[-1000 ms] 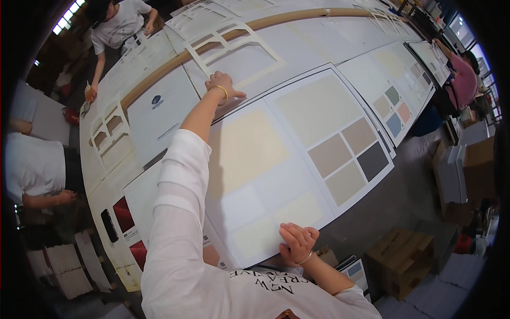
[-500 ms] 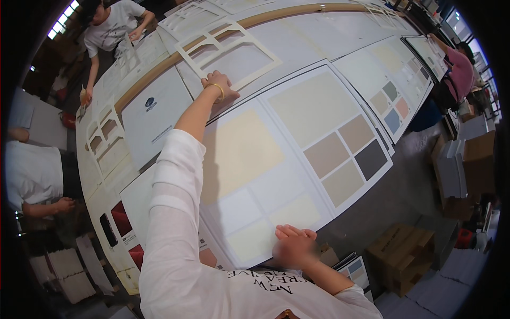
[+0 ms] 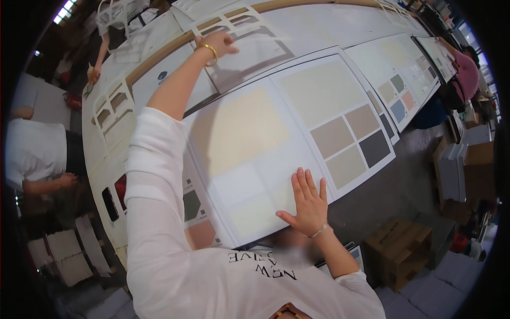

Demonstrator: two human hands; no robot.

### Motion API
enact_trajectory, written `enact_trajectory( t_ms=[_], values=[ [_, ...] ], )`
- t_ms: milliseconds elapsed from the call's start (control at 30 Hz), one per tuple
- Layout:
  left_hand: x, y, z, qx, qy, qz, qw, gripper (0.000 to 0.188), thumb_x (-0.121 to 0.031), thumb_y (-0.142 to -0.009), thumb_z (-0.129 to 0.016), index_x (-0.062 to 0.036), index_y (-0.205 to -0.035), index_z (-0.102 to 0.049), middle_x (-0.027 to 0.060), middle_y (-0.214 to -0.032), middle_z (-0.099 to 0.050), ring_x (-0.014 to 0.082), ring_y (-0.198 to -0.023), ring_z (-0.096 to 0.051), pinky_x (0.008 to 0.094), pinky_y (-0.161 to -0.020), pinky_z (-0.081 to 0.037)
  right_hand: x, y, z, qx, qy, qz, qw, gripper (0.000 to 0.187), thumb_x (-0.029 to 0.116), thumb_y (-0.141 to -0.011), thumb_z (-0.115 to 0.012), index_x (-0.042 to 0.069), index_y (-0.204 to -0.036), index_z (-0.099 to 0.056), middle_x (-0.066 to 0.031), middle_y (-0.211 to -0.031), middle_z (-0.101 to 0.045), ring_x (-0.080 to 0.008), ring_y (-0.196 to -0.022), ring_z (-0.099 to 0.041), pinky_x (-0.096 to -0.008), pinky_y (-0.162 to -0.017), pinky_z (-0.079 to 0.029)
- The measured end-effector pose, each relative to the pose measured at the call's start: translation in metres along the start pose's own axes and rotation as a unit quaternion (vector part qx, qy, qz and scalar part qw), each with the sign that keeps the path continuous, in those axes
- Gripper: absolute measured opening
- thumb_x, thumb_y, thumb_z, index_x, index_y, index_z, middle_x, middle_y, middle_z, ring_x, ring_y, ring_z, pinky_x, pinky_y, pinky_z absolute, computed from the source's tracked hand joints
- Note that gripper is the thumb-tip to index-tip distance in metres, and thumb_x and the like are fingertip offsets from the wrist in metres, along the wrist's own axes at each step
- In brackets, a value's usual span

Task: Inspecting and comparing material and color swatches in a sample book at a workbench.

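My left hand [image 3: 217,43], a gold bangle on its wrist, is stretched to the far side over a pale frame with window-like cutouts [image 3: 254,11]. Its fingers look apart, though slightly blurred, and I cannot make out whether they touch the frame. Grey bands, perhaps shadow, outline a large opening beneath it. Nearer me lies a big open swatch folder [image 3: 255,183] with cream, beige, taupe and dark grey panels. On its near edge my right hand [image 3: 309,204] rests palm down, fingers extended, holding nothing.
More pale frames [image 3: 113,112] lie at left, near a phone [image 3: 109,204]. Another pale frame [image 3: 126,24] shows at upper left before a co-worker. A second swatch board [image 3: 383,72] lies right, with a person in pink [image 3: 467,78] beyond. A cardboard box [image 3: 398,250] sits lower right.
My left hand has moved up and away from the frame's near corner. My right hand has moved forward from the folder's near edge and flattened on the page. The view has shifted a little.
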State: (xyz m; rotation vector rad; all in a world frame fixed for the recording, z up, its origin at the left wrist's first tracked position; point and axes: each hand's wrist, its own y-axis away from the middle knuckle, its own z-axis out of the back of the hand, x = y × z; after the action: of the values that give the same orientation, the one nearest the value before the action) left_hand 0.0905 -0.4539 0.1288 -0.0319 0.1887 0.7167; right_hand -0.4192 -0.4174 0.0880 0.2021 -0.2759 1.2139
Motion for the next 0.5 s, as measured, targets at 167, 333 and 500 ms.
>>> enact_trajectory(
  t_ms=[167, 333, 500],
  values=[
    [0.018, 0.017, 0.066, -0.030, 0.227, -0.087, 0.970, 0.044, -0.040, -0.080, -0.080, -0.0085, -0.110, -0.070, 0.0007, -0.102, -0.073, 0.0087, -0.089, -0.066, 0.0237, -0.078, -0.048, 0.023, 0.019, -0.009, 0.015, -0.042, 0.024, 0.999, 0.100, 0.066, -0.078, -0.063, 0.002, -0.150, -0.035, -0.0140, -0.158, -0.031, -0.0283, -0.148, -0.025, -0.0548, -0.118, -0.010],
    [0.023, 0.048, 0.123, -0.070, 0.275, -0.088, 0.955, 0.029, -0.021, -0.083, -0.079, 0.0013, -0.100, -0.071, 0.0043, -0.088, -0.071, 0.0089, -0.079, -0.062, 0.0264, -0.071, -0.050, 0.032, 0.036, -0.023, 0.033, -0.050, 0.094, 0.994, 0.105, 0.063, -0.073, -0.070, 0.002, -0.150, -0.033, -0.0161, -0.158, -0.030, -0.0308, -0.148, -0.026, -0.0553, -0.118, -0.012],
    [-0.020, 0.131, 0.189, -0.079, 0.350, -0.101, 0.928, 0.028, -0.021, -0.086, -0.077, -0.0017, -0.105, -0.072, 0.0038, -0.093, -0.072, 0.0108, -0.085, -0.065, 0.0247, -0.077, -0.050, 0.042, 0.045, -0.016, 0.062, -0.074, 0.131, 0.987, 0.100, 0.059, -0.073, -0.072, 0.003, -0.148, -0.036, -0.0165, -0.156, -0.033, -0.0315, -0.146, -0.028, -0.0553, -0.116, -0.018]
  ],
)
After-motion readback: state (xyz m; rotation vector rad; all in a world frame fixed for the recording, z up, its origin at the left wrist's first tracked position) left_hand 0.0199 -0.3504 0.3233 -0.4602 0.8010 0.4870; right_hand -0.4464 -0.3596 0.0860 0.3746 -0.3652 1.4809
